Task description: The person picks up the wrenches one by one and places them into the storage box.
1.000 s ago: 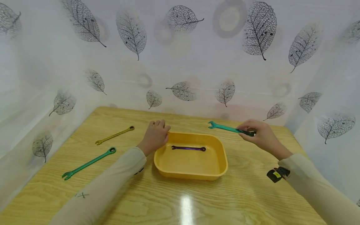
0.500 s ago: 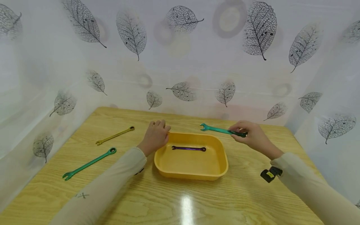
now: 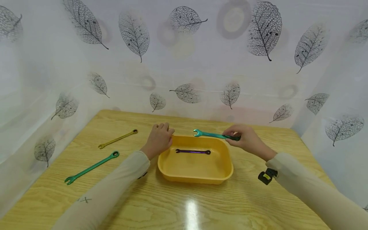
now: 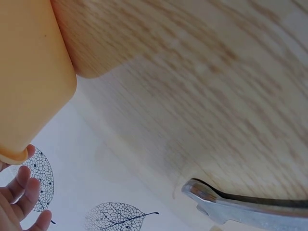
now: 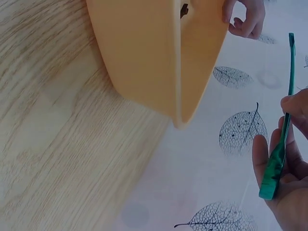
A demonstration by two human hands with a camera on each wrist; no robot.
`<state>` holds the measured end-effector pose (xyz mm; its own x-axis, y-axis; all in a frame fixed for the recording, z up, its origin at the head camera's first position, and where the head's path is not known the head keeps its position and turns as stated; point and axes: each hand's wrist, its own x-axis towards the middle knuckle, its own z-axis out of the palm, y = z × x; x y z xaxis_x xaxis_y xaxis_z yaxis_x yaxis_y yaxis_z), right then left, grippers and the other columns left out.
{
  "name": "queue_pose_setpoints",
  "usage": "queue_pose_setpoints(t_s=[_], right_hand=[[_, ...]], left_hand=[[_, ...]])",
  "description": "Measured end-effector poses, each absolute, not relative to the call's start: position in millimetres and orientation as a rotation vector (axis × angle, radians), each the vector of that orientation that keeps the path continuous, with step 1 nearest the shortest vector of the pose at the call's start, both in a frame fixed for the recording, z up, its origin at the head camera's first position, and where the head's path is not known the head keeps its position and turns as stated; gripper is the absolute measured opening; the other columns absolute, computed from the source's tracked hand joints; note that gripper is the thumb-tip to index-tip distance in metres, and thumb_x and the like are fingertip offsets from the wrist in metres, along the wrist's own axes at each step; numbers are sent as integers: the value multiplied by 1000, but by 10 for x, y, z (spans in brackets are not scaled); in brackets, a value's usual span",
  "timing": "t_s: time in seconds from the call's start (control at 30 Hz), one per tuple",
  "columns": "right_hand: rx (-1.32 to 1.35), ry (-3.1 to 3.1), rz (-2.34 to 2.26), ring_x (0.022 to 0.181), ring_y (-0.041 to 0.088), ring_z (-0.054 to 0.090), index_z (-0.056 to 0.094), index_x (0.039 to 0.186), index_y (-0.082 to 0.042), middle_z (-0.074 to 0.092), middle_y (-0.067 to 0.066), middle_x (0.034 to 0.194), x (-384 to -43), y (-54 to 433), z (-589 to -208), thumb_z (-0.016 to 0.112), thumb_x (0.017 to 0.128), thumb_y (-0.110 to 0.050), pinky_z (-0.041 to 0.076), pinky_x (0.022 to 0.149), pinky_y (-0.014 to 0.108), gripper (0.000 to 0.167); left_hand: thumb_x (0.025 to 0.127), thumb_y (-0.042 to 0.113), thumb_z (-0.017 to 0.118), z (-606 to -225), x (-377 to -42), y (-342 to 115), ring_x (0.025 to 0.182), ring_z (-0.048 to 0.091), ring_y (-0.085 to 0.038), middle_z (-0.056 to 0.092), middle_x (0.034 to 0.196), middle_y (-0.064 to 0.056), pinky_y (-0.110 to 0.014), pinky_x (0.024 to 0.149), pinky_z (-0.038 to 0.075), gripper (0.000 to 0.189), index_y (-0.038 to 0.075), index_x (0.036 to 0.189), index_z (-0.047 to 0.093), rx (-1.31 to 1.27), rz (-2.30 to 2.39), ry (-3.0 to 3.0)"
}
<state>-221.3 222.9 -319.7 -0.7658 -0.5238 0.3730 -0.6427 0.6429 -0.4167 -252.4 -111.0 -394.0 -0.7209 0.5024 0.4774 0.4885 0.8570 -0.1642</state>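
Note:
Thumb and fingers of my right hand [image 3: 244, 137] pinch a teal-green combination wrench [image 3: 211, 134] near its ring end. The wrench is raised, its open-end jaw toward the left, overlapping the back rim of the yellow plastic basin [image 3: 195, 180] in the head view. My left hand [image 3: 159, 137] grips that basin's rim at the back left corner; the right wrist view shows its fingers [image 5: 250, 24] curled there. A purple wrench [image 3: 192, 151] lies on the basin floor.
Left of the basin, a yellow wrench [image 3: 118, 139] and a larger green wrench [image 3: 92, 167] lie on the wooden table [image 3: 161, 207]. A leaf-print curtain [image 3: 120, 80] closes off the back and sides. A shiny metal piece [image 4: 240, 207] shows in the left wrist view.
My right hand has carried the teal-green wrench leftward and slightly down, from right of the basin to its back rim. The left hand stays in place on the basin.

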Motion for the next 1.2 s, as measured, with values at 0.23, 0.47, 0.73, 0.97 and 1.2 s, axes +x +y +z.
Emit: queue_pose_setpoints(t_s=[0.23, 0.47, 0.73, 0.97, 1.2], right_hand=[[1002, -2682, 841, 74, 12, 55, 70, 96, -6, 67, 6, 88, -2244, 2086, -3194, 70, 80, -3, 55, 67, 30, 17], [1006, -2760, 887, 73, 12, 53, 70, 97, -5, 63, 5, 84, -2276, 1959, -3195, 70, 80, -2, 53, 65, 26, 17], [1056, -2779, 882, 72, 11, 54, 71, 96, -6, 63, 3, 81, -2278, 1814, -3235, 70, 79, -3, 52, 64, 24, 17], [1117, -2807, 827, 71, 11, 54, 71, 95, -4, 64, 3, 80, -2289, 1703, -3264, 68, 80, -4, 50, 62, 22, 15], [1149, -2840, 814, 71, 15, 58, 71, 94, -4, 67, 5, 81, -2304, 1626, -3274, 69, 80, -4, 50, 64, 24, 14]], left_hand=[[82, 18, 64, -3915, -2509, -1105, 80, 55, -25, 53, 86, -8, -43, 77, 45, 16, 12, 97, 64, -724, 24, -2493], [82, 20, 66, -3920, -2530, -1103, 82, 55, -25, 54, 88, -8, -44, 81, 46, 19, 12, 98, 64, -707, 28, -2514], [81, 19, 67, -3916, -2519, -1102, 80, 55, -25, 53, 86, -8, -44, 80, 47, 17, 12, 96, 64, -711, 22, -2505], [82, 20, 65, -3916, -2508, -1101, 80, 55, -25, 53, 86, -7, -44, 80, 47, 14, 12, 94, 63, -708, 31, -2513], [83, 19, 64, -3901, -2479, -1100, 79, 55, -24, 52, 83, -7, -43, 78, 47, 10, 12, 90, 61, -720, 28, -2491]])
